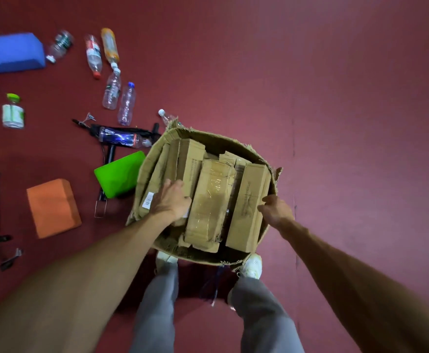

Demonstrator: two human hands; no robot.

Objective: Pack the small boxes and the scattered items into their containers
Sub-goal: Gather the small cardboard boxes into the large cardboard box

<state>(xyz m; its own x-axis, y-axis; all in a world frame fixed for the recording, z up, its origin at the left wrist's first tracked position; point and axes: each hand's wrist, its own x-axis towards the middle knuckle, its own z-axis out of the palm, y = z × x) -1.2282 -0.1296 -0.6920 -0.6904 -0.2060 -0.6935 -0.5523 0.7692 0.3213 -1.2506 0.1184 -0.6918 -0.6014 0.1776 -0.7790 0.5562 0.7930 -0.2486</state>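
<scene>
Small boxes (208, 200) lie packed side by side in the torn carton (216, 141) on the floor (335, 98) at the person's feet. The left hand (171, 202) rests on one, probably bedding it down; whether it grips I cannot tell. The fingers (261, 207) of the right hand (275, 208) clasp the carton's wall, seemingly steadying it.

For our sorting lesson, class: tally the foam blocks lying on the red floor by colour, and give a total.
Blue foam block: 1
Green foam block: 1
Orange foam block: 1
Total: 3
</scene>
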